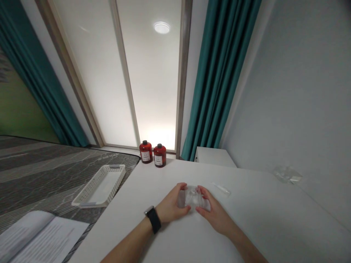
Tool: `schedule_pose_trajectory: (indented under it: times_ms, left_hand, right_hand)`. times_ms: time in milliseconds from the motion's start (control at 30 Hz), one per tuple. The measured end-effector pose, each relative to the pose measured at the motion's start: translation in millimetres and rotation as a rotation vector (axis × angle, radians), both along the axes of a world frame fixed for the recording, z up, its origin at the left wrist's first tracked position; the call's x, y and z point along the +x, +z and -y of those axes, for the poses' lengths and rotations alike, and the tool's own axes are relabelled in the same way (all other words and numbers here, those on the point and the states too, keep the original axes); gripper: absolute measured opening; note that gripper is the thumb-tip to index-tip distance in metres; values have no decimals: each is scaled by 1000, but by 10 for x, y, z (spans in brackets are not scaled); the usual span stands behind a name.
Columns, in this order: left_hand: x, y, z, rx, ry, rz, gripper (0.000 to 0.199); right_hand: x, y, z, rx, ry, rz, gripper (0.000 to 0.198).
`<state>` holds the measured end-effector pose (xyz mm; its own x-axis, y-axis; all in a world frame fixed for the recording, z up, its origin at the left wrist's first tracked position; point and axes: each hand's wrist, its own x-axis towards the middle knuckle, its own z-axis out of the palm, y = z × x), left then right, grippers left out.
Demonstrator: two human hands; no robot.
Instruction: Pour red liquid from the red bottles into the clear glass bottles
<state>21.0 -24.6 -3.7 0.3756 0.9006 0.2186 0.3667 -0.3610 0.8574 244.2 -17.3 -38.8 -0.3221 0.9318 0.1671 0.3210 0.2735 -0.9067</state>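
Over table [246, 208], hands [172, 205] [218, 215] facing, clasping clear plastic [193, 197]

Between left hand [170, 205] and right hand [216, 212]: clear piece [193, 197], plastic by its look, glossy. Beneath the hands: table [181, 241], white, smooth, low sheen. Beyond them: two bottles [161, 150], translucent red, glossy, with matt paper-like labels [158, 160]. Left of them: basket [101, 187], perforated plastic, matt; booklet [55, 237], matt paper. Far beyond: curtain [219, 80], teal cloth, matt; door panel [153, 80], milky, smooth, shiny.
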Motion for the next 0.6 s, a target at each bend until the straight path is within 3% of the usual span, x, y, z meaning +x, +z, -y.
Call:
schedule_pose_trajectory:
  times_ms: [100,200,267,400,500,600]
  left_hand:
    - [-46,9,3,-7,-50,18,78]
    - [-93,63,-5,17,-62,116,65]
    - [-114,99,-27,62,65,228,43]
    - [-144,95,-116,185,486,369,19]
    - [-192,49,-216,263,633,332,16]
    - [-289,35,-371,327,714,289,26]
  right_hand:
    - [-4,28,14,-11,-15,-2,61]
    - [-12,61,34,-30,-29,-1,59]
    - [-16,72,40,-43,-37,6,60]
    - [-11,53,34,-57,-56,37,63]
    - [-1,14,26,-57,-63,38,65]
    - [5,-23,20,-68,-70,35,67]
